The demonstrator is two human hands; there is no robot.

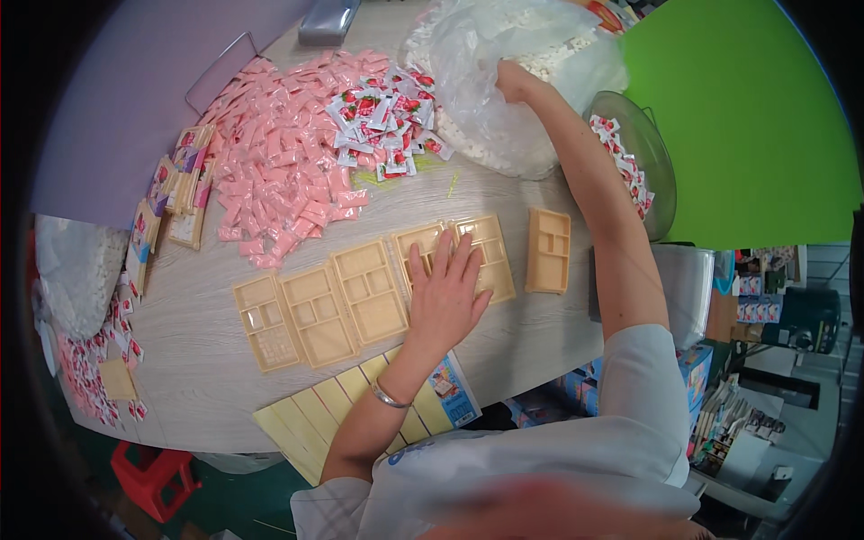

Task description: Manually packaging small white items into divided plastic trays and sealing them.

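Our left hand (446, 301) lay with fingers spread over the row of trays (378, 311), near middle; our right hand (517, 83) was at the far bag (468, 85), grip hidden, so we couldn't tell. The trays looked light, stiff, crackable, best held by their rims.

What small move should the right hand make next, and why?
Probably lift some small white pieces from the translucent plastic bag toward the beige compartmented plastic trays: the right hand is at the bag, its fingers hidden, while the left hand rests over two trays.
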